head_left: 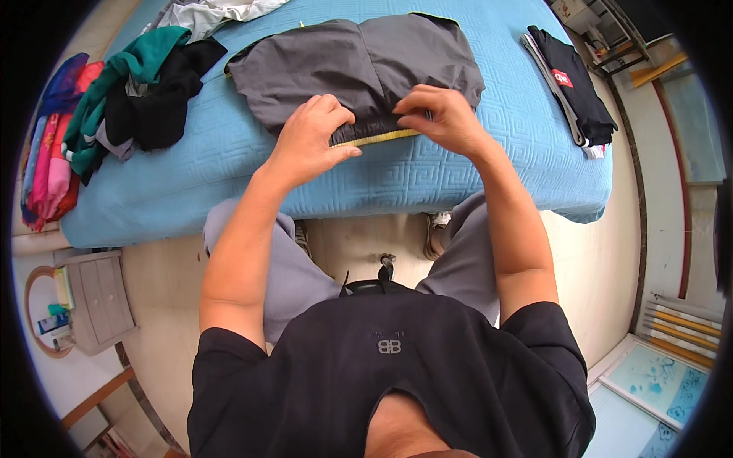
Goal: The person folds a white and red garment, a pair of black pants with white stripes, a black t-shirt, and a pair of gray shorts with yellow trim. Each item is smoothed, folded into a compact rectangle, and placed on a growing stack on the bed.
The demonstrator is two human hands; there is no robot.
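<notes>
A dark grey garment [416, 57] lies spread on the bed in front of me, with a centre seam and a gathered band [370, 131] edged in yellow along its near side. At the left end of that band, my left hand [309, 137] rests with its thumb stretched away from the bent fingers. Over the band's right part, my right hand [447, 118] has thumb and forefinger brought together on the cloth. Its other fingers are curled, and they cover part of the garment.
Crumpled green, black and pink clothes [126, 103] lie at the bed's left. Folded dark clothing [573, 84] sits at its right edge, and a pale cloth [210, 15] at the back. The blue bedspread [427, 179] hangs over the near edge. A small drawer cabinet [99, 298] stands lower left.
</notes>
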